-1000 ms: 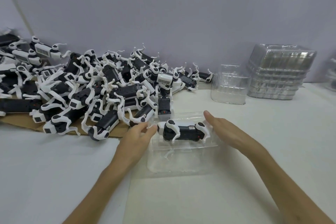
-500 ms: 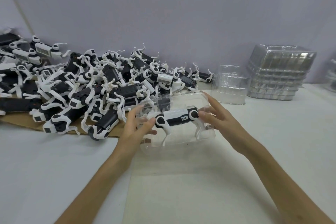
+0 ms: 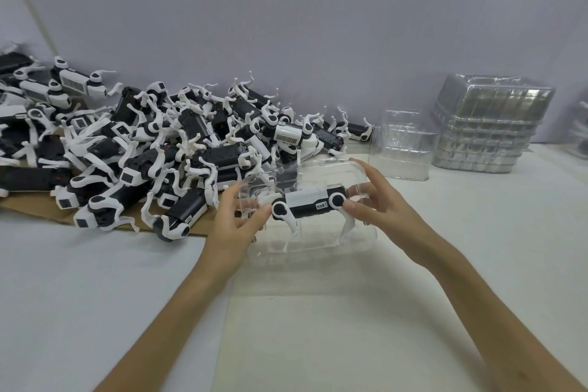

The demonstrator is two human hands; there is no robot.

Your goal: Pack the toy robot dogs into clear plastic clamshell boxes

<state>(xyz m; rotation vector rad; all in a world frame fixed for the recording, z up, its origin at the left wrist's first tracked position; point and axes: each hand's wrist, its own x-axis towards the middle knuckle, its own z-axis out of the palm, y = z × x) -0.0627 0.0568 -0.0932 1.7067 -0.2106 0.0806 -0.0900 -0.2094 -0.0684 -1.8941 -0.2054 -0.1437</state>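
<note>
A clear plastic clamshell box (image 3: 321,242) is held tilted up off the white table in front of me. Inside it sits a black-and-white toy robot dog (image 3: 310,205) on its legs, side toward me. My left hand (image 3: 237,221) grips the box's left end, fingers curled round its edge. At the right end my right hand (image 3: 378,204) holds the box, thumb in front and fingers over the top. A big pile of loose toy robot dogs (image 3: 143,149) lies at the left on brown cardboard.
A stack of empty clear clamshell boxes (image 3: 486,127) stands at the back right, with a smaller clear stack (image 3: 402,145) beside it. The white table (image 3: 318,328) stretches toward me. A grey wall closes the back.
The box with the dog lay flat on the table one second ago. Both hands have taken hold of its ends and tipped it upright, so the dog now stands on its legs.
</note>
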